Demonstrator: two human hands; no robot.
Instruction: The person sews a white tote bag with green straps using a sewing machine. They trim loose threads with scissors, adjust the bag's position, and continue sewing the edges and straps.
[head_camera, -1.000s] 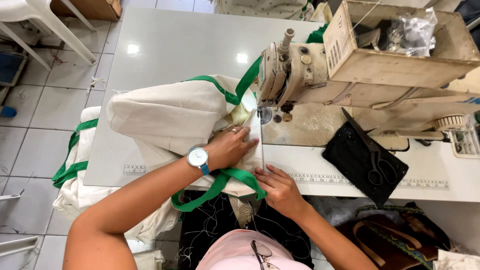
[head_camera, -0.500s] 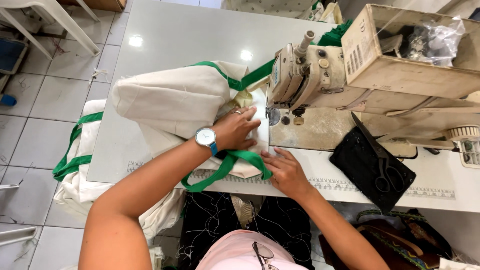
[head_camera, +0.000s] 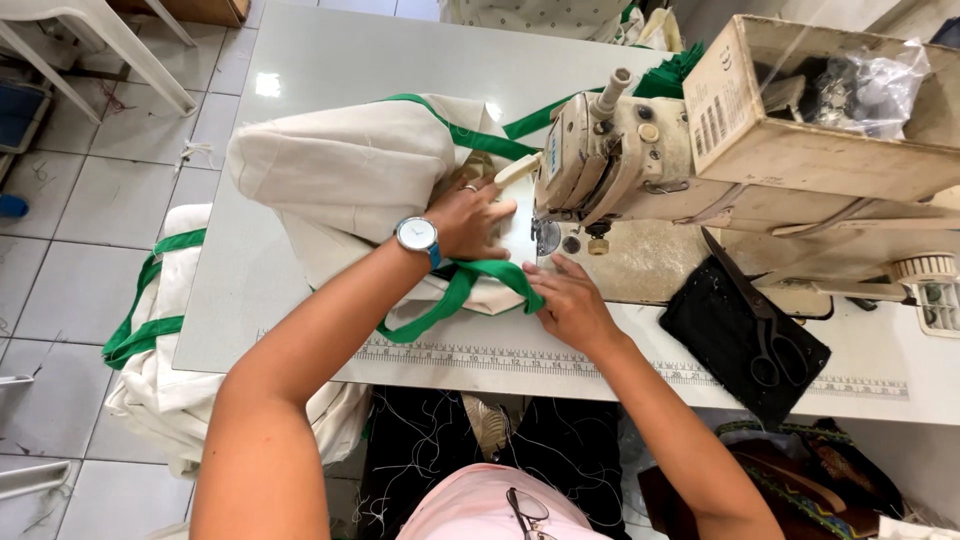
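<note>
Feeding a cream canvas bag (head_camera: 340, 165) with green trim toward the needle of the sewing machine (head_camera: 610, 160), you keep the cloth bunched on the bench (head_camera: 330, 60) just left of the machine head. Your left hand (head_camera: 470, 215), watch (head_camera: 417, 235) on the wrist, lies flat and unclenched on the fabric, pressing without gripping; your right hand (head_camera: 565, 300) lies on the near fold with its fingertips pinning the green strap (head_camera: 450, 295). Both sets of fingers sit close to the needle, so a slip or a sudden pull of cloth could likely draw one under it; the loose strap loop could likely snag or get stitched in. Scissors (head_camera: 765, 325) rest on a black cloth at the right. Atop the machine stands an open cardboard box (head_camera: 800, 140) with a pale label on its end and a clear plastic bag (head_camera: 880, 85) inside. More cream and green bags (head_camera: 150, 340) hang off the bench's left side.
</note>
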